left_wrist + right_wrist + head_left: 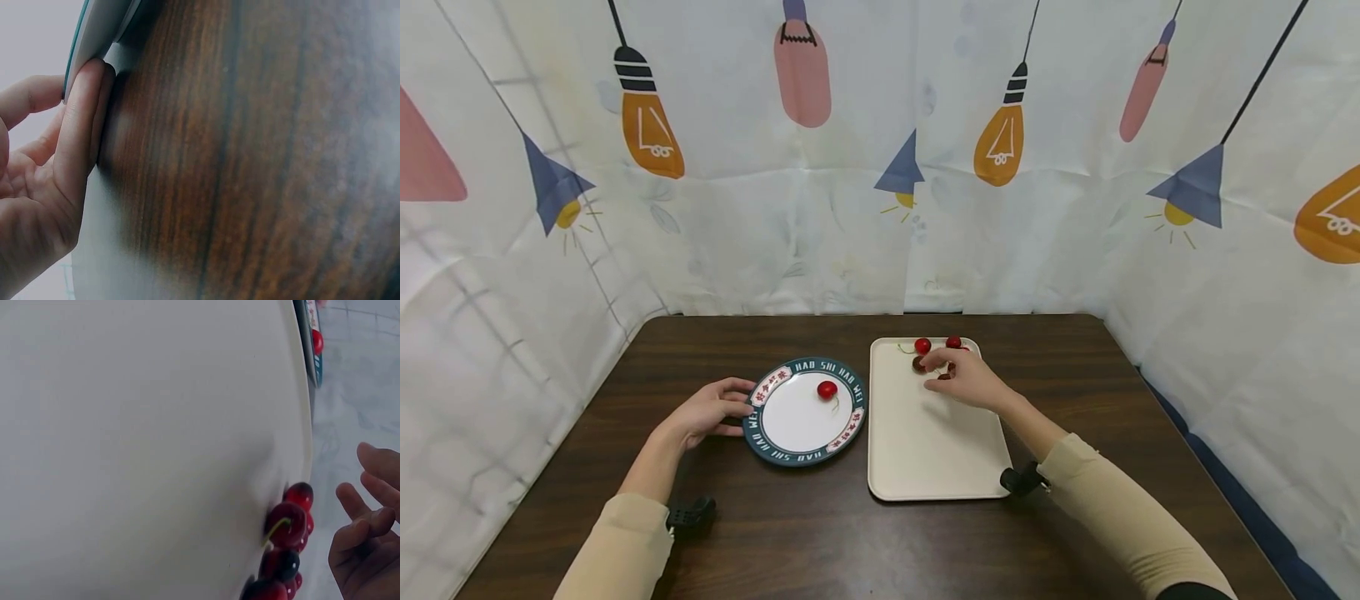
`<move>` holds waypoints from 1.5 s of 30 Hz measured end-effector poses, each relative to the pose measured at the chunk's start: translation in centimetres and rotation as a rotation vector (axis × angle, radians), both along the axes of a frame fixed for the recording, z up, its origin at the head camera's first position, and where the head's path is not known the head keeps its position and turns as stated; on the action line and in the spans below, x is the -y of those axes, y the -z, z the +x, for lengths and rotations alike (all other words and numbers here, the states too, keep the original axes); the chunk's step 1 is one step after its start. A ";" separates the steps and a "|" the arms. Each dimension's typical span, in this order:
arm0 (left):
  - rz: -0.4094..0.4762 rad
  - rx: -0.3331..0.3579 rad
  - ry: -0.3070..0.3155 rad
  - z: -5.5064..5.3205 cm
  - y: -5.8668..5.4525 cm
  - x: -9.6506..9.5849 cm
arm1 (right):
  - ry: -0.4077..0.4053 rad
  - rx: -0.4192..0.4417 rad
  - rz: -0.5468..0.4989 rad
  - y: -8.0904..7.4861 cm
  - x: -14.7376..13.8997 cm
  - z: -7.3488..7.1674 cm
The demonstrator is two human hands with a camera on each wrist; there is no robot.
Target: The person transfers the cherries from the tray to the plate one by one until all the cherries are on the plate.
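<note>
My left hand (703, 412) grips the left rim of a round plate (767, 446) with a dark green patterned border. In the left wrist view, one finger (84, 106) lies under the plate's edge (103, 31) and another meets the rim from above. One red cherry (827, 390) with a stem sits on the plate. Over the far part of a cream tray (932, 450) hovers my right hand (966, 379), fingers bent and apart with nothing between them. Red and dark cherries (287, 524) lie on the tray below it, partly hidden by the hand in the head view.
Plate and tray lie side by side on a dark wood table (805, 533), a narrow gap between them. A patterned white curtain (850, 250) hangs behind the table and along both sides. Each wrist wears a black camera (1022, 481).
</note>
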State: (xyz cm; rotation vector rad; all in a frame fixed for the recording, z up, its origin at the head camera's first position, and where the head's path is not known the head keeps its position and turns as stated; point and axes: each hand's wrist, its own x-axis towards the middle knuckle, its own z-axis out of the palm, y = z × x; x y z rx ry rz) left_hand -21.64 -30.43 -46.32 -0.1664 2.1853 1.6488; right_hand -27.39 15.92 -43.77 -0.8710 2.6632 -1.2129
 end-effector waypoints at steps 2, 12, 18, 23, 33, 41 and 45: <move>0.000 0.004 -0.004 0.0 0.0 0.0 | 0.020 0.009 0.005 -0.1 -0.7 0.1; -0.003 0.006 -0.012 0.0 0.2 0.0 | 0.108 0.020 0.038 0.2 -3.9 0.1; -0.003 -0.003 -0.015 0.0 0.2 0.0 | 0.141 0.018 0.035 0.6 -5.5 0.3; -0.003 -0.007 -0.015 0.1 0.1 -0.1 | 0.170 0.039 0.033 0.9 -6.6 0.4; 0.004 -0.008 -0.018 0.1 0.2 0.0 | 0.220 0.058 0.064 1.6 -8.0 -0.1; 0.001 -0.027 -0.011 0.2 0.2 -0.1 | 0.221 0.087 0.091 1.9 -8.0 -0.3; -0.001 -0.025 -0.016 0.2 0.2 -0.1 | 0.216 0.095 0.122 2.1 -7.8 -0.3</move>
